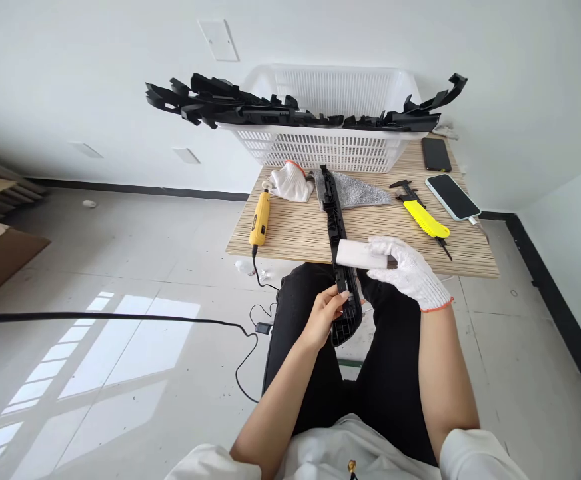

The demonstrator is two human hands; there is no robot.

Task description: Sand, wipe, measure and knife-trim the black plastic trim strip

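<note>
My bare left hand (pixel 328 312) grips a long black plastic trim piece (pixel 338 233) near its wide lower end. The piece's far end rests on the table over a grey cloth (pixel 360 191), and its near end hangs past the edge above my lap. My right hand (pixel 406 270), in a white knit glove with an orange cuff, is closed on a white block (pixel 358 254). The block's left end lies over or against the middle of the trim piece; whether it presses on it I cannot tell.
A white plastic basket (pixel 320 148) carries several black trim pieces (pixel 270 115) across its rim. On the table (pixel 290 233) lie a yellow rotary tool (pixel 260 219) with a cable, a spare glove (pixel 291 182), a yellow-handled cutter (pixel 425 219), a black caliper (pixel 404 189) and two phones (pixel 453 197).
</note>
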